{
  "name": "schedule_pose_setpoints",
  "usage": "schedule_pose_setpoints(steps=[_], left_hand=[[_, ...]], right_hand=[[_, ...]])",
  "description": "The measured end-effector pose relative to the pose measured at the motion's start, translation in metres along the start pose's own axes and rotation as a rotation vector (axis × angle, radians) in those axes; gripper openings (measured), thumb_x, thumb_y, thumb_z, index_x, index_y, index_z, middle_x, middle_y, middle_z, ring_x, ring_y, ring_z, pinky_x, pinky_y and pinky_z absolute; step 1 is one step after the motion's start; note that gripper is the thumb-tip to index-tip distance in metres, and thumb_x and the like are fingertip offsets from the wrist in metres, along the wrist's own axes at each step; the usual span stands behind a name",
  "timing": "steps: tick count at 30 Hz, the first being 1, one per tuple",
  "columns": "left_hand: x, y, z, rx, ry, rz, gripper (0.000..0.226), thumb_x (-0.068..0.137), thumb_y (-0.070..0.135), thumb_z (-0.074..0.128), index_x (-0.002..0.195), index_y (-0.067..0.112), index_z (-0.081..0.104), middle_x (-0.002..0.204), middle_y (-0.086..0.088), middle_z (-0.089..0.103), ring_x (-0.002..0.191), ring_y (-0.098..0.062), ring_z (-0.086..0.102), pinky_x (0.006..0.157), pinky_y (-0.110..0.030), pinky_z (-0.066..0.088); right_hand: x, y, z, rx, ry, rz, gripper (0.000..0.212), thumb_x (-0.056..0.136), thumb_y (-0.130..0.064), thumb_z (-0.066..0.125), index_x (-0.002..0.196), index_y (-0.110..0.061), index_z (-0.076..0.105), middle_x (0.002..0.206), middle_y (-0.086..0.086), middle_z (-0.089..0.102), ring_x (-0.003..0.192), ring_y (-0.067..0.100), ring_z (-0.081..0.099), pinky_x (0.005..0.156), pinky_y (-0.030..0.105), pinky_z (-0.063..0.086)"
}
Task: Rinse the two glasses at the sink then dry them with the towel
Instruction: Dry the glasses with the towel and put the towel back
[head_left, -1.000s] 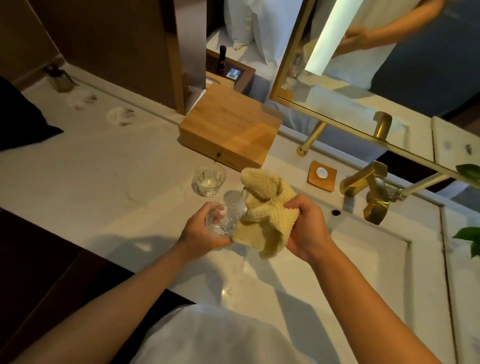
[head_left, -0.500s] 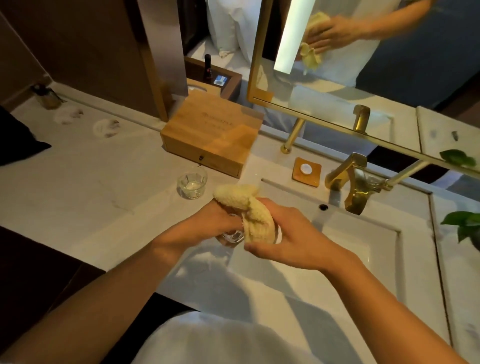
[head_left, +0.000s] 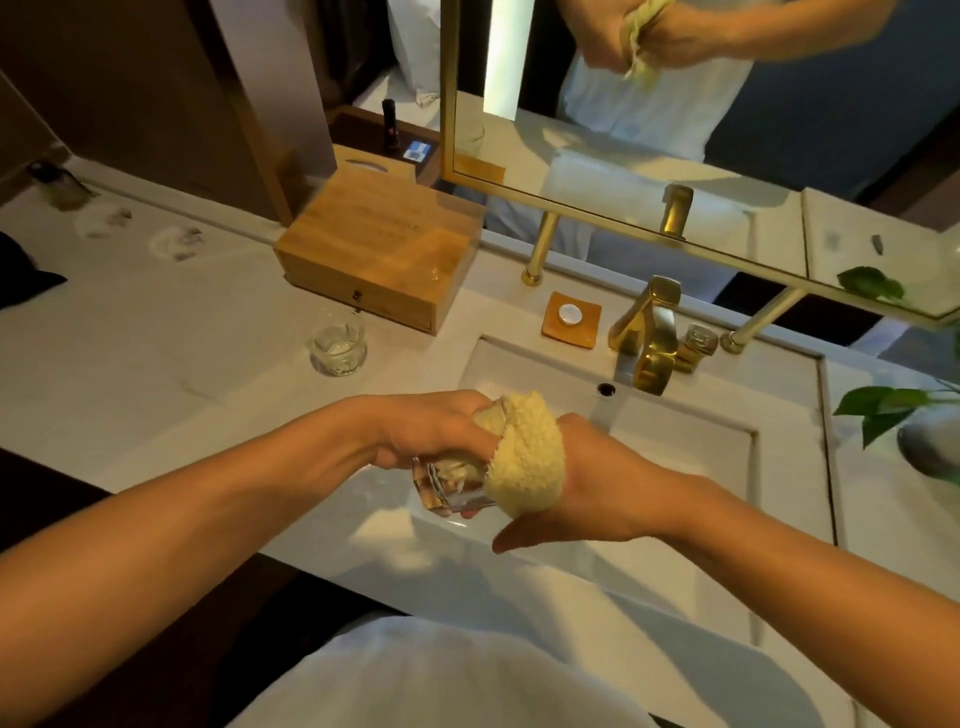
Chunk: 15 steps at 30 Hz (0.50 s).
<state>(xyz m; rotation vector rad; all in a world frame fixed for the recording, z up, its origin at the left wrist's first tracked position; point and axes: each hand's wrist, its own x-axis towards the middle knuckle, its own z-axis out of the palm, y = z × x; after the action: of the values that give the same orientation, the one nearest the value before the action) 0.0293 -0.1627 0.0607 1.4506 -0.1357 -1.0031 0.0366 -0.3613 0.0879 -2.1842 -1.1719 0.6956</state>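
Closest of all is a white shirt (head_left: 441, 686), on the near side of the sink (head_left: 675, 457). Two bare arms reach out from it toward the sink.

The left hand (head_left: 431, 431) is over the sink's left edge. It grips a clear glass (head_left: 444, 486) from above, with its fingers curled round the side. The glass is tipped on its side. Its thick bottom points away from the sink and its open end points toward the sink.

The right hand (head_left: 597, 478) is over the near left part of the sink. It holds a fluffy yellow towel (head_left: 524, 457) bunched up in a ball. The towel is pressed against the open end of the glass. The towel hides most of this hand's fingers, so I cannot tell just how they lie. One finger or thumb sticks out under the towel.

The second glass (head_left: 338, 345) stands upright on the white counter (head_left: 156, 332), to the left of the sink and well apart from the hands. Nothing touches it.

At the far edge of the sink stands a gold faucet (head_left: 649, 343). A small orange dish (head_left: 571, 317) sits just left of it. A wooden box (head_left: 379, 249) sits past the sink's far left corner. Green plant leaves (head_left: 883, 410) poke in at the sink's right side.

Behind the sink is a mirror (head_left: 623, 156) with a gold frame. It shows the hands and the towel.
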Motion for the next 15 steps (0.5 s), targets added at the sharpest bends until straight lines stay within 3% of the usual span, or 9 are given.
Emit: schedule_pose_setpoints(steps=[3,6,9,12,15], left_hand=[[0.005,0.004,0.017,-0.038,-0.091,-0.029,0.041,0.056,0.028,0.074,0.089,0.005,0.067,0.074,-0.008,0.074,0.062,-0.02,0.071,0.056,-0.027,0.057],[0.009,0.004,0.034,0.0,-0.127,-0.102,0.036,0.061,0.032,0.074,0.087,0.008,0.072,0.078,-0.014,0.073,0.064,-0.025,0.069,0.06,-0.032,0.059],[0.016,0.009,0.047,-0.077,-0.02,-0.173,0.05,0.068,0.039,0.075,0.106,0.009,0.064,0.087,-0.016,0.073,0.071,-0.029,0.072,0.058,-0.035,0.059],[0.03,0.007,0.057,-0.117,0.371,-0.032,0.048,0.081,0.05,0.067,0.117,0.019,0.061,0.097,-0.01,0.071,0.079,-0.025,0.071,0.05,-0.033,0.056],[0.045,-0.006,0.066,0.56,0.765,0.363,0.038,0.091,0.054,0.055,0.119,0.028,0.056,0.109,0.001,0.062,0.092,-0.016,0.064,0.071,-0.033,0.056]], right_hand=[[-0.015,-0.001,0.012,-0.075,0.124,-0.07,0.059,0.075,-0.033,0.086,0.122,-0.041,0.052,0.114,-0.008,0.065,0.093,0.012,0.063,0.076,0.03,0.058],[-0.034,0.009,0.023,0.065,0.095,0.054,0.051,0.077,-0.039,0.084,0.121,-0.042,0.057,0.109,-0.024,0.058,0.095,0.001,0.058,0.078,0.014,0.052],[-0.044,0.027,0.022,0.232,0.093,0.113,0.031,0.078,-0.03,0.084,0.103,-0.037,0.068,0.098,-0.023,0.065,0.092,-0.001,0.064,0.076,0.014,0.052],[-0.047,0.043,0.014,1.018,0.352,0.299,0.048,0.067,-0.006,0.083,0.112,-0.017,0.069,0.111,0.011,0.072,0.098,0.023,0.071,0.081,0.042,0.061],[-0.044,0.05,0.014,1.651,0.416,0.402,0.045,0.075,0.003,0.071,0.119,-0.004,0.064,0.111,0.019,0.071,0.095,0.026,0.072,0.078,0.039,0.06]])
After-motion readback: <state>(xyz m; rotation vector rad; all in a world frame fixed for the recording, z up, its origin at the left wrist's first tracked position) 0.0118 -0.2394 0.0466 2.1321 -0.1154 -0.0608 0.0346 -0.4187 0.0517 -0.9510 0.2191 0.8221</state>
